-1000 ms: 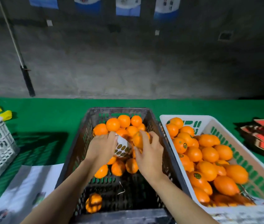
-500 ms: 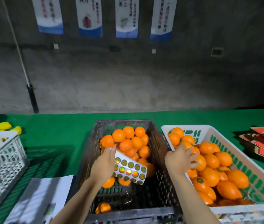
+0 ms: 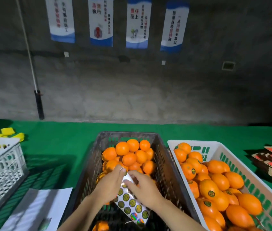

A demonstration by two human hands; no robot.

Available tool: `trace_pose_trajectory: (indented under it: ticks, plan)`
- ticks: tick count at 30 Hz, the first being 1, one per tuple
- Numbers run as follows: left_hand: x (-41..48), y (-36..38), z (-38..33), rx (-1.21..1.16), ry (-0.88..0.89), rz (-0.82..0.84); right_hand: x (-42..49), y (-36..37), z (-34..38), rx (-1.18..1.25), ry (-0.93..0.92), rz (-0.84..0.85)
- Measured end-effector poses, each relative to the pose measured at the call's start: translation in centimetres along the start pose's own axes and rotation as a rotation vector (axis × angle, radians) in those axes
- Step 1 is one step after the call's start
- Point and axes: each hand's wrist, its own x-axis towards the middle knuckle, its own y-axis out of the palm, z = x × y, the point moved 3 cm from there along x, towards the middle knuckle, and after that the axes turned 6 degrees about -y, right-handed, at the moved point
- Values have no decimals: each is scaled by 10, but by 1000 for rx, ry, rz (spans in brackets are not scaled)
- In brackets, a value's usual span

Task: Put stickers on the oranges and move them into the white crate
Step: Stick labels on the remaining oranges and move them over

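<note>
Both hands [image 3: 125, 186] meet over sticker sheet [image 3: 132, 205].

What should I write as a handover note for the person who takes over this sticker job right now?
Left hand: holds the sticker sheet over the dark crate.
Right hand: fingers on the sheet's upper end, apparently picking a sticker; holds no orange.
Unlabelled oranges: piled at the dark crate's far end; one more orange lies at its near end.
Done: the white crate on the right holds many oranges, several showing stickers, e.g. a stickered orange.
Left: sticker the dark crate's oranges and move each into the white crate.
</note>
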Motion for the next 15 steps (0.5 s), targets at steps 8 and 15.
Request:
trace_pose_trajectory:
  ticks: [8, 15]
  plan:
    - [12, 6, 1, -188, -156, 181, -3, -8, -15, 89, 128, -194]
    - [4, 3, -5, -99, -113, 168, -1, -11, -16, -37, 37, -200]
